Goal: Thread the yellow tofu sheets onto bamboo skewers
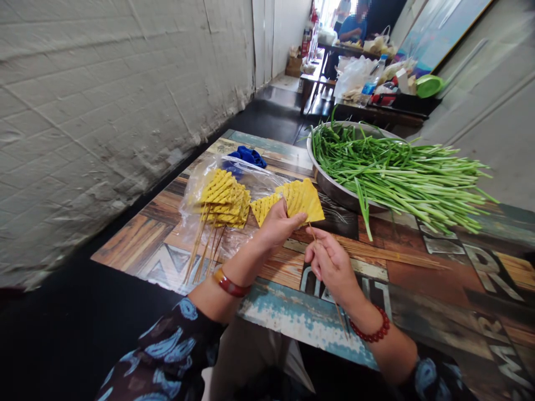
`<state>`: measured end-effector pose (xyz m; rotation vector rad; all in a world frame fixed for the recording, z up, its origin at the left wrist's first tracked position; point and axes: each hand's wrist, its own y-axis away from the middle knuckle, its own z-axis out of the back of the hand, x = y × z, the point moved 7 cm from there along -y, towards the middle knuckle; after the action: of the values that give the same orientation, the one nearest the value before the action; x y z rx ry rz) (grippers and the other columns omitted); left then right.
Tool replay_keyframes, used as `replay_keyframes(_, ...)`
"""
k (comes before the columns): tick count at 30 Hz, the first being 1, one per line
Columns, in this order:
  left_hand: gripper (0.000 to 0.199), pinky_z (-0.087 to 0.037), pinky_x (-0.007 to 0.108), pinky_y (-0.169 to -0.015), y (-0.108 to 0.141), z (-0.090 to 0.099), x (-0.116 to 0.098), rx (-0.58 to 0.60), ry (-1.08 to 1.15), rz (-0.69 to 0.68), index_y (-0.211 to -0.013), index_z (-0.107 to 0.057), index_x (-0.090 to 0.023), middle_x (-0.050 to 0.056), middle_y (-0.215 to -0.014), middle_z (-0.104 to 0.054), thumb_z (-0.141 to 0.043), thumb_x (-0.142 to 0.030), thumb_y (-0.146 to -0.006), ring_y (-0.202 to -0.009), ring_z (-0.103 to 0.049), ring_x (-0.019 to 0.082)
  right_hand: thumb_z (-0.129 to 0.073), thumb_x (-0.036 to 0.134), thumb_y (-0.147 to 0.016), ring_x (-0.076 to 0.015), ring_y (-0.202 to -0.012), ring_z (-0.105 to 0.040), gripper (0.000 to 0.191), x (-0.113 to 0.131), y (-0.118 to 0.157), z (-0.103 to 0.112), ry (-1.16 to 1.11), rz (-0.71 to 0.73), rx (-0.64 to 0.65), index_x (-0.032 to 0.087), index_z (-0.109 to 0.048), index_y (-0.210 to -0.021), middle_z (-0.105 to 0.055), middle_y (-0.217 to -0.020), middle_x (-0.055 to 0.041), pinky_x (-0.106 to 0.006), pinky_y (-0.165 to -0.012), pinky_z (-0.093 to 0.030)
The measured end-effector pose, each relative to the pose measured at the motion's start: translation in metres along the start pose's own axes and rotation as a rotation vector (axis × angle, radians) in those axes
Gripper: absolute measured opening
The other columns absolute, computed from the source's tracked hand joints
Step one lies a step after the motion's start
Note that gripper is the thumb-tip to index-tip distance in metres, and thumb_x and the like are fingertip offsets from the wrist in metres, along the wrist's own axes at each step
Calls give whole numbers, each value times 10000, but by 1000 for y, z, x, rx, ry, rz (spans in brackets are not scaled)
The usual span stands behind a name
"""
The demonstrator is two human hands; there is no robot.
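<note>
My left hand [279,224] pinches a flat yellow scored sheet [307,199], thumb on top, over the middle of the table. The sheet looks like tofu skin, though its exact kind is unclear. Close by on the right, my right hand [330,262] is closed around a thin wooden skewer [340,314], whose upper end meets the sheet's lower edge. To the left, a pile of skewered yellow sheets [223,197] lies on a clear plastic bag [190,203], their sticks pointing toward me. Loose skewers [388,255] lie on the table to the right.
A metal basin [317,167] heaped with long green stalks [401,167] stands at the right, stalks overhanging its rim. A blue cloth [248,156] lies behind the bag. A white wall [104,100] runs along the left. Farther back, a person [353,28] is beside a cluttered table.
</note>
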<state>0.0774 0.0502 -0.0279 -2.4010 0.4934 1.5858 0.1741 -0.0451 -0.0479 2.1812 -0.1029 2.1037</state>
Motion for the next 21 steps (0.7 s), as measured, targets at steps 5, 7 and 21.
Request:
replay_keyframes(5, 390, -507, 312, -850, 0, 0, 1, 3, 18, 5, -1025, -646, -148, 58, -972, -723, -784, -231, -669, -866, -668, 179, -491, 415, -945, -42, -350, -368, 324, 1, -2, -2, -10, 12, -7, 169, -518, -1154, -566, -660, 65, -191, -346, -264)
replay_keyframes(7, 392, -508, 307, -850, 0, -1, 2, 8, 23, 8, -1029, -647, -147, 59, -976, -727, -787, -232, -673, -866, -668, 175, -487, 410, -946, -42, -349, -375, 309, 1, -2, -2, -5, 23, -10, 166, -514, -1134, -566, -662, 65, -190, -347, -267)
replay_keyframes(21, 362, -558, 309, -778, 3, -3, 1, -11, 246, 130, -943, -690, -150, 63, -914, -743, -828, -317, -654, -828, -700, 185, -474, 401, -984, -50, -397, -401, 276, 2, -4, 3, 49, 82, 22, 175, -528, -1134, -585, -711, 47, -200, -388, -302)
